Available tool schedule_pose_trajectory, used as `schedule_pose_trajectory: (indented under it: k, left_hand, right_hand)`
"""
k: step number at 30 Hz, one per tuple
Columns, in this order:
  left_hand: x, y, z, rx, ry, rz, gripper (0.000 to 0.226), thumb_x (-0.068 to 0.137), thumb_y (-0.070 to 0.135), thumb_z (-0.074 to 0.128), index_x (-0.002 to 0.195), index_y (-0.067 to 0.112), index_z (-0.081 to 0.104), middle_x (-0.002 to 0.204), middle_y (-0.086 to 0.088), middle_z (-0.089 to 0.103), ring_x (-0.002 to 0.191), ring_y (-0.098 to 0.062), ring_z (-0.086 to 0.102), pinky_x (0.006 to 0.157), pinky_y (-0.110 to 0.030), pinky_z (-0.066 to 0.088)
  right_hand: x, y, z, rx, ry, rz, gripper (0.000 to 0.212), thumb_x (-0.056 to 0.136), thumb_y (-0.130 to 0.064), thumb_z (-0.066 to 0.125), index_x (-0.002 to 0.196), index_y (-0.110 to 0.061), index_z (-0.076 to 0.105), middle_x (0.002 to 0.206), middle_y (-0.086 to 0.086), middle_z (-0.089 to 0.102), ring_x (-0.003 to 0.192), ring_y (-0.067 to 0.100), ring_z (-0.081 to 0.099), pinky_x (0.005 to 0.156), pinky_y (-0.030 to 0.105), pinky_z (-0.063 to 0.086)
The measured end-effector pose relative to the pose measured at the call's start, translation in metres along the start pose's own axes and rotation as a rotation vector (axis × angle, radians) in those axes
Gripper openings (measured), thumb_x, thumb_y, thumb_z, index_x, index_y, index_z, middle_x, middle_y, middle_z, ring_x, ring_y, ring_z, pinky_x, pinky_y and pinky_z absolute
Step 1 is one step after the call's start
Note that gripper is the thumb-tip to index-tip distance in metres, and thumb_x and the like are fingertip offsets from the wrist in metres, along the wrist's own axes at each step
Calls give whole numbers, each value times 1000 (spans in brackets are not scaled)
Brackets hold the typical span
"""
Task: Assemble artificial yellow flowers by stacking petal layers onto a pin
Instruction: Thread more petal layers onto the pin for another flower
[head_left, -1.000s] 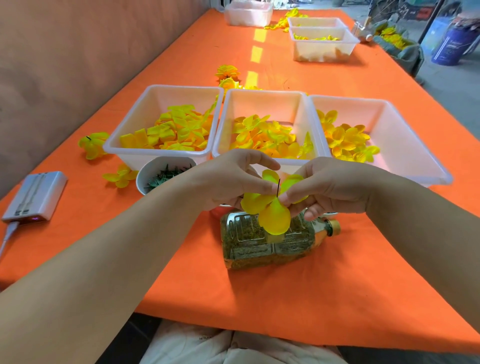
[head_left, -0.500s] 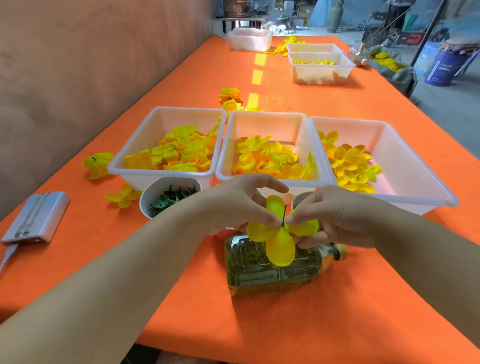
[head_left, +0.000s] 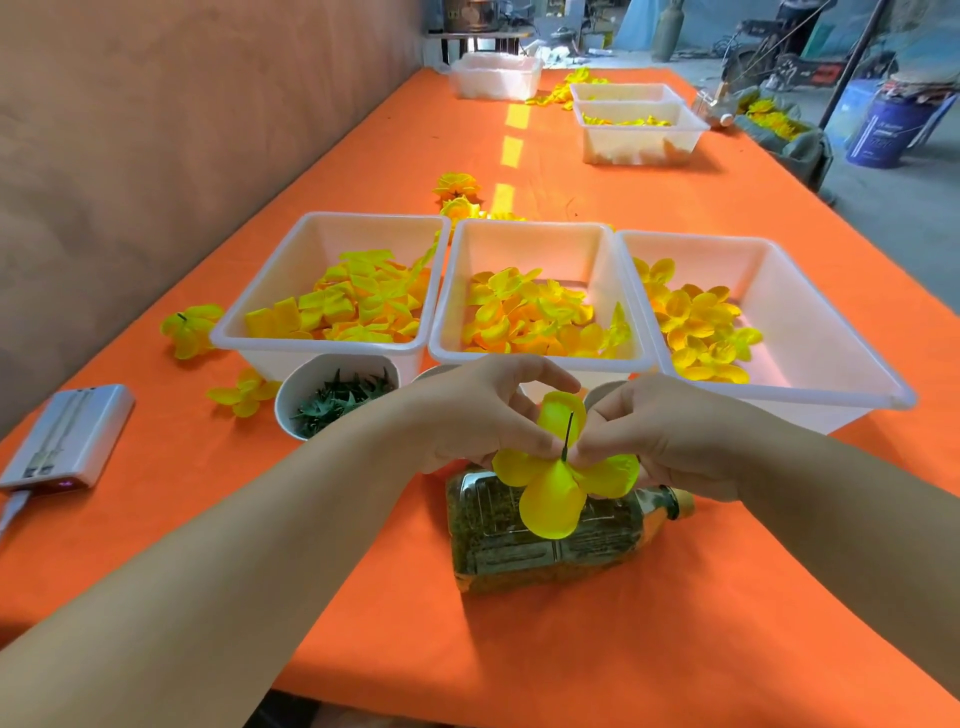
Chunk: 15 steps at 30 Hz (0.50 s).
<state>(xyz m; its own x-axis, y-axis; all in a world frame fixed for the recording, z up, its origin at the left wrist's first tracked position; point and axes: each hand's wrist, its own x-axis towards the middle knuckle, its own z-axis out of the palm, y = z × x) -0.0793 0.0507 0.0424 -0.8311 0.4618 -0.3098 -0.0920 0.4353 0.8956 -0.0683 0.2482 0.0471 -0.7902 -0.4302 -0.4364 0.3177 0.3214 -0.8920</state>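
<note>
L hand & R hand pinch petal layer round pin, pointing 12 o'clock; uneven push cd bend pin.

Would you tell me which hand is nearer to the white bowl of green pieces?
Left. The left hand pinches the petal layer just right of the bowl; the right hand is farther right, beyond the pin.
</note>
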Motion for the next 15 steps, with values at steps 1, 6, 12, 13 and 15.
schedule_pose_trajectory:
  k: [1, 6, 12, 13, 15]
  left_hand:
    - [0, -1, 0, -9, 0, 0, 51, 83, 6, 76, 125, 30, 61, 71, 3, 58, 66, -15, 58, 52, -25, 45]
    - [-3, -2, 2, -42, 7, 9, 49, 86, 9, 74, 127, 31, 61, 81, -1, 52, 74, -16, 55, 64, -31, 48]
    - [-7, -3, 4, -127, -17, -7, 55, 85, -4, 72, 130, 24, 57, 74, 0, 50, 66, -15, 54, 54, -24, 46]
    - [-7, -3, 4, -133, -16, -9, 55, 85, -5, 71, 130, 23, 57, 73, -1, 51, 65, -15, 54, 55, -25, 46]
    - [-7, -3, 5, -176, -20, -34, 55, 86, -7, 69, 131, 23, 58, 76, -3, 53, 64, -14, 58, 56, -26, 49]
  right_hand:
    - [0, 1, 0, -5, 3, 1, 41, 80, 4, 72, 45, -14, 64, 62, -2, 61, 57, 12, 65, 55, 21, 51]
    - [-3, 0, -1, -17, 3, 3, 32, 79, 5, 74, 51, -8, 64, 59, -3, 58, 52, 11, 62, 48, 18, 48]
    - [-4, -1, 1, 26, 7, 30, 28, 81, 5, 71, 56, -5, 64, 61, 3, 63, 55, 14, 66, 52, 24, 52]
    - [-3, 0, 0, 40, -3, 45, 23, 81, 5, 71, 61, -4, 64, 65, 4, 66, 59, 15, 68, 55, 26, 54]
    - [-2, 2, -1, 78, -38, 80, 15, 83, 3, 69, 72, -2, 62, 69, 5, 69, 62, 16, 70, 57, 26, 55]
